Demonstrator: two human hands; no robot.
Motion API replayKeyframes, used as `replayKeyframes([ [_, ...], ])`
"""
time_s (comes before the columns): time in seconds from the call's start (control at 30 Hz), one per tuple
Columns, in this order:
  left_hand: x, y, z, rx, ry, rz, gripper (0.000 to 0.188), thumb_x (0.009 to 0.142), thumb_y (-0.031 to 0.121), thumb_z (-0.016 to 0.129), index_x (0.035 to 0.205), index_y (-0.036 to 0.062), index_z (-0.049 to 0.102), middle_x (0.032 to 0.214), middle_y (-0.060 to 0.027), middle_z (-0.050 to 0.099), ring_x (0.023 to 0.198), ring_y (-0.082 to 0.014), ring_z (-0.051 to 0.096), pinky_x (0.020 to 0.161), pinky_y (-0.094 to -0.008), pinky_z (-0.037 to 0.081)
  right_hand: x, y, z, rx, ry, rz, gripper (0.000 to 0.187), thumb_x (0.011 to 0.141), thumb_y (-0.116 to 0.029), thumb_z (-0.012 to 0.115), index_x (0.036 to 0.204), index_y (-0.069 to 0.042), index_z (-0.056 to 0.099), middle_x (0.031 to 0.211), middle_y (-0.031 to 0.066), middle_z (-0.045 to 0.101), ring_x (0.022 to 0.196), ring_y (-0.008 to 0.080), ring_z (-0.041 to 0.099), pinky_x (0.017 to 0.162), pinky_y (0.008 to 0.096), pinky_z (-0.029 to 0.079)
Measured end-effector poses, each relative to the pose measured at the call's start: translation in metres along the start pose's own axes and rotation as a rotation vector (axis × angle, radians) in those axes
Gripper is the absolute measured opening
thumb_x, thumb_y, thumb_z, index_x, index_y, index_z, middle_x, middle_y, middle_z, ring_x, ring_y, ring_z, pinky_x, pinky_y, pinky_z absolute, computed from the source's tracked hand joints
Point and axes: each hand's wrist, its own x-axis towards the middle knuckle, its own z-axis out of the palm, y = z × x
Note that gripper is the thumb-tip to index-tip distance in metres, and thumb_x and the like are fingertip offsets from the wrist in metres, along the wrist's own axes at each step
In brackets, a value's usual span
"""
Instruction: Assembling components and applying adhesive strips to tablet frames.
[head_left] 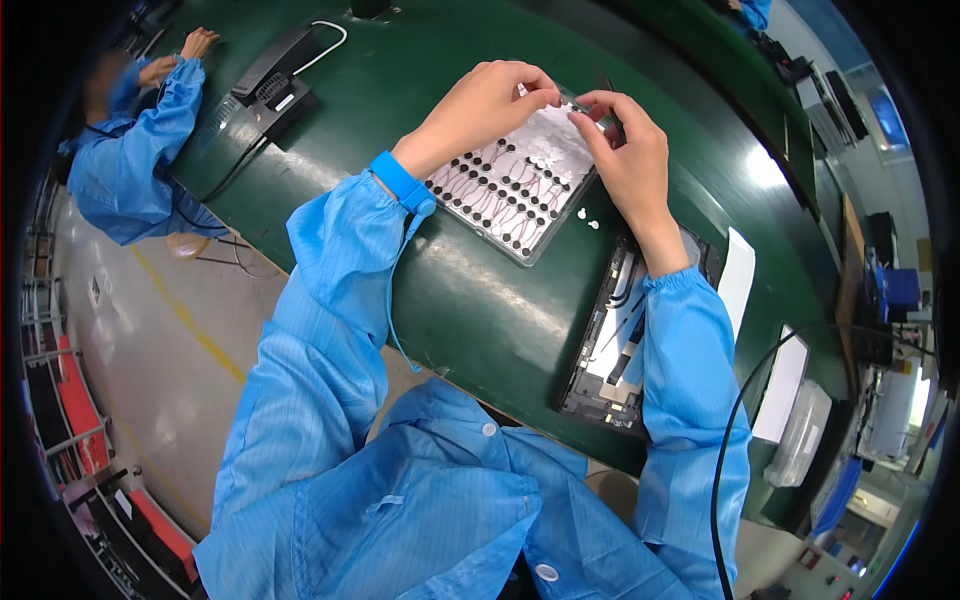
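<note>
Smooth, glossy green table (pixel 465 300). On it, below the right forearm, opened rectangular black device (pixel 612 365) with flat pale insides. Farther away, clear-edged, rectangular tray (pixel 530 257), below and between both hands. At its far end, left hand (pixel 495 98) with curled fingers, right hand (pixel 635 145) with thumb near forefinger; cannot tell the contents of either grip. In the tray, round black discs (pixel 503 190) with thin reddish wires; just beside, small white bits (pixel 593 225).
</note>
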Motion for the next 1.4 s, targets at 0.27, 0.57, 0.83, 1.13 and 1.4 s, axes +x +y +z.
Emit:
replayKeyframes([
  [0.27,-0.006,0.037,0.029,-0.077,0.030,0.178,0.018,0.094,0.019,0.067,0.106,0.0057,0.071,0.069,-0.0004,0.057,0.056,-0.0081,0.042,0.051,-0.0275,0.034,-0.013,0.000,-0.043,0.135,0.039,0.045,0.018,0.091,-0.020,0.071,0.098,-0.003,0.071,0.079,0.0035,0.070,0.065,0.0138,0.062,0.064,0.0272,0.050],
  [0.57,-0.018,0.121,0.090,0.165,0.321,0.803,0.008,0.082,0.012,0.076,0.086,0.0084,0.071,0.084,-0.0020,0.064,0.068,-0.0208,0.065,0.058,-0.0322,0.051,-0.087,-0.008,-0.167,0.557,-0.205,0.542,0.022,0.096,-0.028,0.069,0.106,-0.007,0.070,0.081,-0.0026,0.063,0.062,0.0024,0.051,0.056,0.0184,0.038],
  [0.83,-0.025,0.136,0.135,0.130,-0.006,0.604,0.007,0.084,0.013,0.074,0.086,0.0068,0.071,0.082,-0.0036,0.064,0.068,-0.0210,0.065,0.059,-0.0322,0.051,-0.156,0.046,-0.166,-0.060,0.074,0.342,0.039,0.083,-0.030,0.082,0.110,-0.009,0.064,0.074,-0.0023,0.054,0.064,0.0080,0.050,0.058,0.0252,0.041],
  [1.13,-0.022,0.139,0.168,0.127,-0.204,0.405,0.009,0.081,0.013,0.073,0.080,0.0052,0.070,0.078,-0.0050,0.065,0.068,-0.0223,0.066,0.061,-0.0335,0.052,-0.168,0.064,-0.150,-0.003,0.158,0.421,0.031,0.086,-0.033,0.075,0.105,-0.010,0.066,0.069,0.0005,0.062,0.061,0.0166,0.060,0.056,0.0316,0.044],
  [1.4,-0.028,0.135,0.171,0.194,-0.163,0.507,0.011,0.077,0.011,0.073,0.075,0.0043,0.064,0.074,-0.0057,0.062,0.070,-0.0239,0.065,0.060,-0.0356,0.051,-0.171,0.063,-0.144,-0.007,0.172,0.440,0.032,0.086,-0.036,0.074,0.105,-0.012,0.066,0.074,0.0004,0.064,0.064,0.0206,0.063,0.059,0.0345,0.047],
])
